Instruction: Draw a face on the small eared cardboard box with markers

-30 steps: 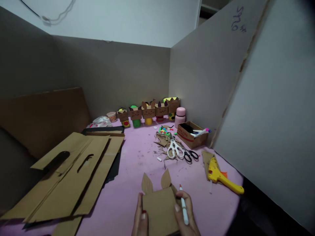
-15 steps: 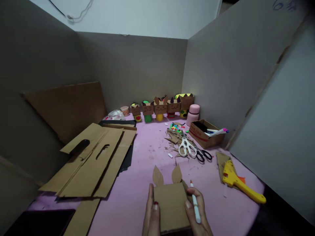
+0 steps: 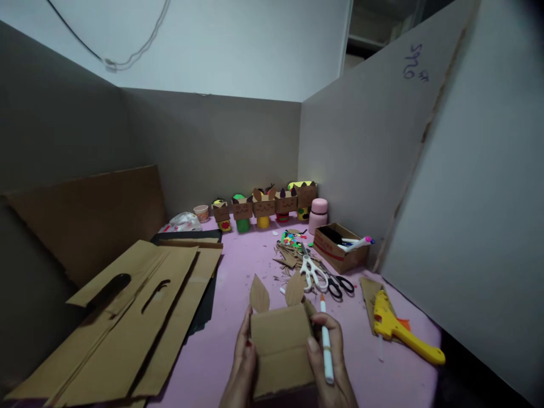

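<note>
Cardboard box (image 3: 281, 348) is clasped between the left grip (image 3: 240, 358) and the right grip (image 3: 339, 362), its ears (image 3: 259, 294) just beyond; light pressure is advised, with the marker (image 3: 326, 348), also held at right, pointed away.

Lower edge crops the left grip (image 3: 242, 356) and right grip (image 3: 339, 358) near the wrists, and the flattened cardboard (image 3: 127, 328). Held box (image 3: 280, 354) conceals its far side. Carton (image 3: 329, 253): dark contents indistinct. Distant figures (image 3: 264, 207): finer facial lines unresolved.
</note>
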Tool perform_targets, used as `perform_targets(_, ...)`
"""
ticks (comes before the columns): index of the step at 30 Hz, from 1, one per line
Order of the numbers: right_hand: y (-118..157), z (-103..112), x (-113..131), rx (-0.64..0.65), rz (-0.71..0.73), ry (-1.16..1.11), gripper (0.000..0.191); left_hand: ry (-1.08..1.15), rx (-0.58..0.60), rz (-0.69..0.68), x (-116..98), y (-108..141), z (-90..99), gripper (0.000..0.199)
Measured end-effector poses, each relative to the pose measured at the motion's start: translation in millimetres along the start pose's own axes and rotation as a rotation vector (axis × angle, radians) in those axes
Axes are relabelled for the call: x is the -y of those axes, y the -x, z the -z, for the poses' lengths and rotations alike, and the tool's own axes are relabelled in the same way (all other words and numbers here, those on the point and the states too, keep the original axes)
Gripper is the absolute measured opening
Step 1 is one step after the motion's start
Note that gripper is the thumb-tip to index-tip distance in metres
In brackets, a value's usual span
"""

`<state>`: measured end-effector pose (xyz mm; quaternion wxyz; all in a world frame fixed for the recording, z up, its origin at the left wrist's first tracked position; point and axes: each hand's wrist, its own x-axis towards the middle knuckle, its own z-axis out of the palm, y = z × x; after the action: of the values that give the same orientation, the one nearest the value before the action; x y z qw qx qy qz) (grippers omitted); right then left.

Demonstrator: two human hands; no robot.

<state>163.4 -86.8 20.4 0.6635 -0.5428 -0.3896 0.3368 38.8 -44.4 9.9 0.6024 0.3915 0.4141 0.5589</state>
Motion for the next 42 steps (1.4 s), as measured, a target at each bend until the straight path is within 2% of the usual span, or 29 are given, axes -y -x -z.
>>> perform_targets(4,-22.6,-3.6,14.8,0.069,0.080,0.000,0.040,0.155,0.050,0.113,-25.5,-7.1,-14.0,0.090)
perform_targets(8,-47.7,-5.5,19.0,0.148,0.219,0.014,0.034,0.270,0.149,0.193,-49.4,-9.3,-22.9,0.092)
perform_targets(10,-56.6,-7.6,14.9,0.189,0.259,0.033,0.030,0.286,0.192,0.257,-51.5,-12.6,-21.8,0.086)
perform_targets(13,-60.7,-13.6,-1.5,0.214,0.242,0.043,0.029,0.309,0.212,0.316,-40.2,-21.1,-13.0,0.081)
perform_targets(15,-59.0,-18.4,-17.4,0.183,0.229,0.027,0.030,0.295,0.209,0.288,-27.3,-28.0,-4.6,0.081)
perform_targets(18,-56.6,-22.8,-38.9,0.162,0.230,0.005,0.032,0.253,0.140,0.204,-10.7,-36.8,6.3,0.089)
perform_targets(21,-57.7,-21.5,-47.7,0.189,0.247,0.005,0.032,0.211,0.127,0.145,-4.5,-40.3,11.6,0.087)
perform_targets(24,-59.3,-16.9,-44.8,0.226,0.253,0.006,0.028,0.156,0.147,0.091,-6.0,-38.9,12.3,0.083)
perform_targets(30,-60.7,-10.4,-35.9,0.252,0.286,0.021,0.024,0.076,0.109,0.061,-6.4,-35.0,10.9,0.085)
perform_targets(35,-66.7,-5.0,-33.3,0.260,0.403,0.131,0.018,-0.033,0.015,0.056,-3.5,-38.1,15.2,0.087)
perform_targets(39,-73.7,-0.6,-29.3,0.346,0.468,0.213,0.015,-0.225,-0.048,-0.030,-9.4,-43.3,22.0,0.094)
perform_targets(42,-76.1,0.4,-26.3,0.339,0.470,0.217,0.016,-0.357,-0.109,-0.081,-17.3,-46.4,24.1,0.105)
